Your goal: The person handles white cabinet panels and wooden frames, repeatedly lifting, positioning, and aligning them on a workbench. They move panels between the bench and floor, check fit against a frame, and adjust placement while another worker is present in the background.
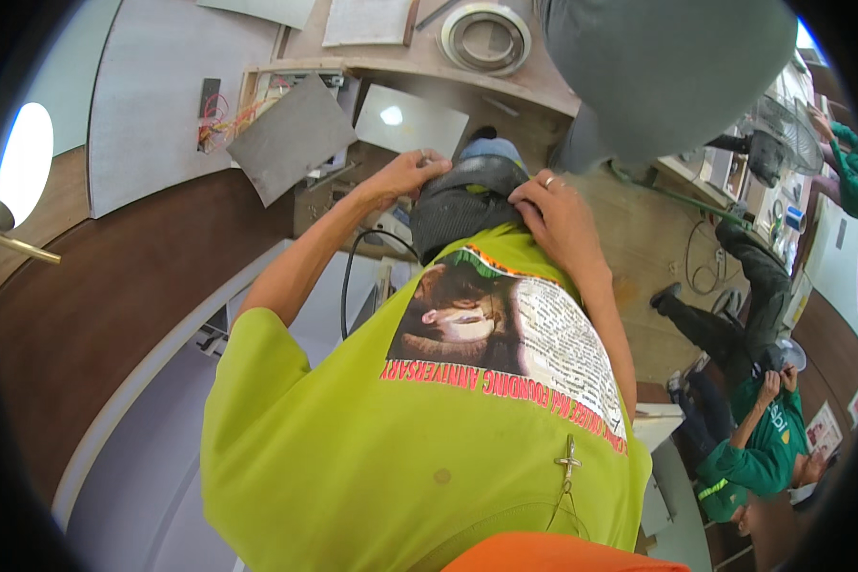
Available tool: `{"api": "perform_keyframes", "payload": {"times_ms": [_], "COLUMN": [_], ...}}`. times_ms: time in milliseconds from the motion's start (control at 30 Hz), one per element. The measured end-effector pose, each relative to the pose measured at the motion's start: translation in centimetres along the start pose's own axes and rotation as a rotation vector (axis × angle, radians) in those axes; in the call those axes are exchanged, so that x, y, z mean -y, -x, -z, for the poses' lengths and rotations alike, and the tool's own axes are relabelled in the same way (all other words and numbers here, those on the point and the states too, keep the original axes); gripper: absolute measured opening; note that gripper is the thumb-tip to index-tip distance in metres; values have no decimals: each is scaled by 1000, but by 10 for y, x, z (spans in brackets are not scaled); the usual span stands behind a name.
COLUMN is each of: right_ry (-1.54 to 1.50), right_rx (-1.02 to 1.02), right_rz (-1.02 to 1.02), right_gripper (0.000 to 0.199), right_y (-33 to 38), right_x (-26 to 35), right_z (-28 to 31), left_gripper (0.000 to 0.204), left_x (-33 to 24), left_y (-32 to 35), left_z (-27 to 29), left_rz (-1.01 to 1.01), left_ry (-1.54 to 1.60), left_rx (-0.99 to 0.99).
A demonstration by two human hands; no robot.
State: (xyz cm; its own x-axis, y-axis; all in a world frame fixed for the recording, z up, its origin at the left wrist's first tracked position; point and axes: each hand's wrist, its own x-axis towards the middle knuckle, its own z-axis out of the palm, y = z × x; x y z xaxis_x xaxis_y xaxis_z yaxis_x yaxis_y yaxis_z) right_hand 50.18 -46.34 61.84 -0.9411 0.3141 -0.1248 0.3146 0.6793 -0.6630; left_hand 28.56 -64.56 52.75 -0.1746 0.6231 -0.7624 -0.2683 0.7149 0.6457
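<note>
A wide dark grey waist band [467, 195] of ribbed cloth with a smoother upper strip lies across my waist, over the lower part of my lime-green shirt [353, 439]. My left hand [418, 174] is closed on its left edge, thumb and fingers pinched together. At its right edge my right hand [555, 214], with a ring on one finger, has its fingers curled against the cloth. Beyond the band a bit of blue cloth [493, 149] shows. A metal cross pendant [568, 462] hangs over the shirt.
Ahead are a tilted grey panel [293, 138], loose wires [221, 124] and a bench with a coiled roll [486, 40]. A large grey rounded shape [677, 76] stands close at the upper right. A person in green [767, 443] sits to the right, near a fan [786, 133] and floor cable [705, 267].
</note>
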Motion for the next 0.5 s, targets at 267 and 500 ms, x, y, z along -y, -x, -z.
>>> {"api": "perform_keyframes", "payload": {"times_ms": [267,500], "right_ry": [241,222], "right_rx": [-42,5], "right_rz": [-13,32], "right_gripper": [19,15], "right_y": [-14,-42], "right_x": [7,-9], "right_z": [5,-8], "left_gripper": [41,97], "left_x": [11,5], "left_y": [-11,-2], "left_z": [11,35], "left_rz": [124,25], "left_ry": [15,-19], "left_rx": [97,414]}}
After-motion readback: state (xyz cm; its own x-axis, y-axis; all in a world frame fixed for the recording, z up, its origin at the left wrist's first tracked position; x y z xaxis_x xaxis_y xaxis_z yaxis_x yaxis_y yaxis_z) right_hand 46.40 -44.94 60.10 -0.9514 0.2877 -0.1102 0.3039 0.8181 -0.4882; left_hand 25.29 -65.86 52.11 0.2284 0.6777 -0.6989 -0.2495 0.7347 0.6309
